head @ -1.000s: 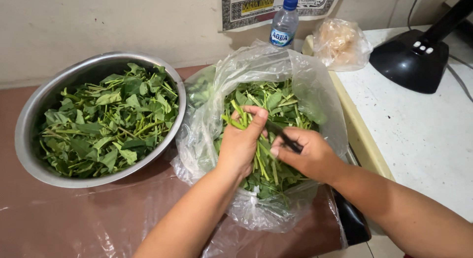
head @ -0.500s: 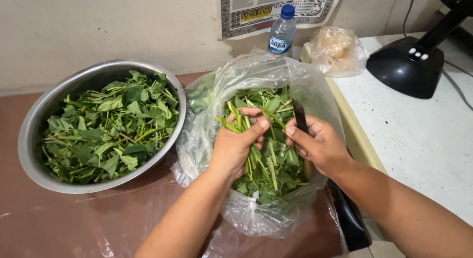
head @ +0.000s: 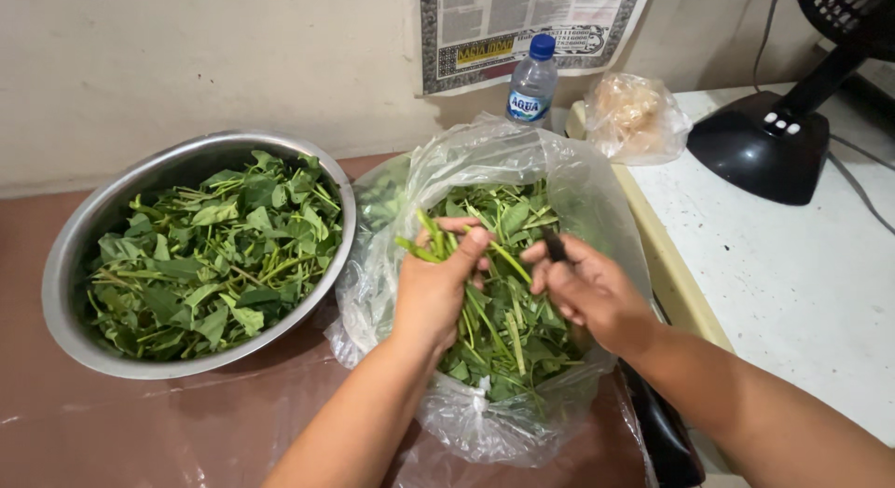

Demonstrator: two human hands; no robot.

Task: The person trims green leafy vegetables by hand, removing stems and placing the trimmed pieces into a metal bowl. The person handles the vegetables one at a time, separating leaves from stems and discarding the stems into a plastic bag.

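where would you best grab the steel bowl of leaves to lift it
Probably by the bare rim of the steel bowl, coming from its left and near sides: leaves fill the inside, and the plastic bag presses against its right edge.

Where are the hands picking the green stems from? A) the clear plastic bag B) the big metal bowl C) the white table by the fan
A: both the left hand and right hand are inside the clear plastic bag, with the left hand gripping green stems.
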